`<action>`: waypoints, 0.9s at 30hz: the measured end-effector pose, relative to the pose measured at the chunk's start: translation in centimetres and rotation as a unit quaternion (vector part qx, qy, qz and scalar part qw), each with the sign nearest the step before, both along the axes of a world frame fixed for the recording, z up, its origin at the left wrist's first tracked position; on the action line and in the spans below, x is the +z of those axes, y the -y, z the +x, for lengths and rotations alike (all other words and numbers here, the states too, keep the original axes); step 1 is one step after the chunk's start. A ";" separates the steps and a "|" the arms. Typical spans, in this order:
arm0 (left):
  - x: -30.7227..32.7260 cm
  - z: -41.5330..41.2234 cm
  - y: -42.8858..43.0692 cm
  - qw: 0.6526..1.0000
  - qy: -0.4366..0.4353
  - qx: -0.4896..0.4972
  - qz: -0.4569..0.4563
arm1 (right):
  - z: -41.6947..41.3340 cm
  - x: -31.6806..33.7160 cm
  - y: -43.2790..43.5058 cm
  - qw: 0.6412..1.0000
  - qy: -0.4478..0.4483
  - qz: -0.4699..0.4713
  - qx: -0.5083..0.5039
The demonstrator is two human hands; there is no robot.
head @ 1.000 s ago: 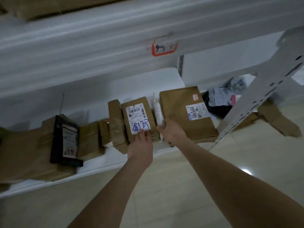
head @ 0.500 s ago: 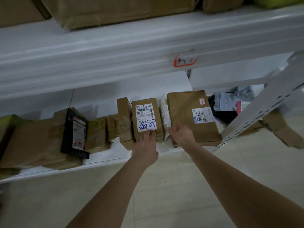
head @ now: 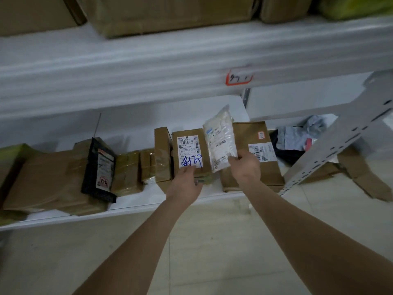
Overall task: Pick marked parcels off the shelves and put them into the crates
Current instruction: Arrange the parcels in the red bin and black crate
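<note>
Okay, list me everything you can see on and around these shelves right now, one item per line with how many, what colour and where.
white plastic mailer: 1, white, lifted above the lower shelf in the right hand
box with blue writing: 1, brown with white label, lower shelf centre, under the left hand's fingers
large flat box: 1, brown, lower shelf right, behind the mailer
narrow box: 1, brown, just left of the written box
black pouch: 1, black, leaning on taped brown parcels at left
red-outlined tag: 1, upper shelf edge
cartons: several, brown, upper shelf
left hand: 1, on the written box
right hand: 1, gripping the mailer
</note>
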State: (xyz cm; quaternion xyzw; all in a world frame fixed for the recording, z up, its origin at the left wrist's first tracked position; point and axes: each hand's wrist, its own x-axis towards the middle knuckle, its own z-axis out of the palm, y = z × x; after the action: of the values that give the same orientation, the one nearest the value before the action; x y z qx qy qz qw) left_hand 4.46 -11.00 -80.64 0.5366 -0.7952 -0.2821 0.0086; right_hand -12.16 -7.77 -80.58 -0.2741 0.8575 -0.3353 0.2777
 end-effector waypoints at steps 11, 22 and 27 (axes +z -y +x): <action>9.1 2.8 -4.0 0.906 -0.276 0.257 0.192 | 1.1 6.7 -8.1 0.940 0.337 -0.044 0.022; 8.1 3.6 -5.6 0.923 -0.205 0.283 0.160 | 2.8 6.9 -9.8 0.935 0.352 -0.041 0.012; 5.2 1.9 -5.5 0.981 -0.077 0.155 0.091 | -0.3 2.8 -7.1 0.967 0.220 -0.030 -0.125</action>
State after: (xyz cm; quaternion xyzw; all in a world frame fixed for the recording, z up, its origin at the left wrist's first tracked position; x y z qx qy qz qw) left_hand 6.35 -5.54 -75.45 0.6282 -0.6707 -0.3890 0.0648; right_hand -12.42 -0.67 -77.80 -0.0925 0.7923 -0.4450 0.4071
